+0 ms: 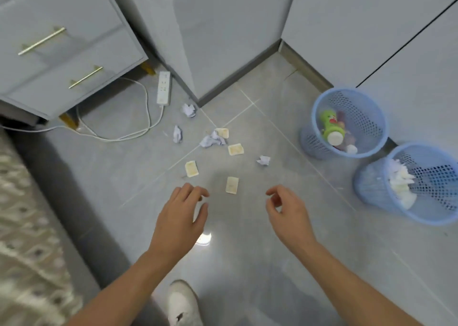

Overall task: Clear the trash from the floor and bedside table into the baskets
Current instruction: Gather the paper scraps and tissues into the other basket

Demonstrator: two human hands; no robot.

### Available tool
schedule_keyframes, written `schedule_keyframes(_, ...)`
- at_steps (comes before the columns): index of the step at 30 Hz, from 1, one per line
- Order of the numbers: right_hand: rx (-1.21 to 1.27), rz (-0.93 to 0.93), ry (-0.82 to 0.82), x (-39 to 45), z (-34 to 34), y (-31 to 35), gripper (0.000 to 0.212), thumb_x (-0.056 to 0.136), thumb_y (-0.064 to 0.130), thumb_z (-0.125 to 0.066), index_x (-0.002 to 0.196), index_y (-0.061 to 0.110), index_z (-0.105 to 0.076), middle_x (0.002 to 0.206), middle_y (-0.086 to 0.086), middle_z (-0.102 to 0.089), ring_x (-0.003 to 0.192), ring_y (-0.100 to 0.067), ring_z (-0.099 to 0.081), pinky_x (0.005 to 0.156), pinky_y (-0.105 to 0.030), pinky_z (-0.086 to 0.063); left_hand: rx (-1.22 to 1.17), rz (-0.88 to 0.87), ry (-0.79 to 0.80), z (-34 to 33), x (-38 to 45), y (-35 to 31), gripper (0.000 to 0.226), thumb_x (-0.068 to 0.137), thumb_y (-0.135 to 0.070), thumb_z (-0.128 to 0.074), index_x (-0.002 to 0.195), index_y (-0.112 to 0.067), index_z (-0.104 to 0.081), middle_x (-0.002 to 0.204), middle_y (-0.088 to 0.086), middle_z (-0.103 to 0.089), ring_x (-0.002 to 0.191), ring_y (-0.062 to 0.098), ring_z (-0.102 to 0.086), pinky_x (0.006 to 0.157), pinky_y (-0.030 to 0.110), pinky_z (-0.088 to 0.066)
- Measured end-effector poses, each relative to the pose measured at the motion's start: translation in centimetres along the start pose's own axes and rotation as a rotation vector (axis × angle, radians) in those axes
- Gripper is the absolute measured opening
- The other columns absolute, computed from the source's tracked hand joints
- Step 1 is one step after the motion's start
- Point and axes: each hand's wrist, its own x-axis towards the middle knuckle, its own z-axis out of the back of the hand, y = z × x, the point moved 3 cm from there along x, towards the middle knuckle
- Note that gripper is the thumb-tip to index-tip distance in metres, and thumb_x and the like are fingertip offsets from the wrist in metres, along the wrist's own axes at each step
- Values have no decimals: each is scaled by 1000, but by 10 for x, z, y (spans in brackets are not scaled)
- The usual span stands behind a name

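Observation:
Trash lies scattered on the grey tiled floor: several small beige packets, the nearest one [232, 184] between my hands, another [191, 169] just beyond my left hand, and several crumpled paper balls [212, 139] further off. My left hand [182, 214] and my right hand [287, 210] hover above the floor, both empty with fingers loosely curled and apart. Two blue mesh baskets stand at the right: the far basket [371, 107] holds a green bottle, the near basket [371, 191] holds white paper.
A grey bedside table [62, 60] with gold handles stands at the upper left, with a white power strip [163, 87] and its looping cable on the floor beside it. A bed edge runs along the left. My white shoe [183, 303] is at the bottom. White cabinets back the baskets.

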Motion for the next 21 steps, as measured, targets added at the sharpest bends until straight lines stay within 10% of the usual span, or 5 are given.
schedule_keyframes(21,-88,-313,44,74,-36,22,22,93,22,-65,114,24,-59,109,1,-56,90,-16,-60,81,-33,-52,47,66,109,42,155,68,14,98,-33,-57,111,-28,-56,105,-11,-54,98,13,-51,74,34,-50)
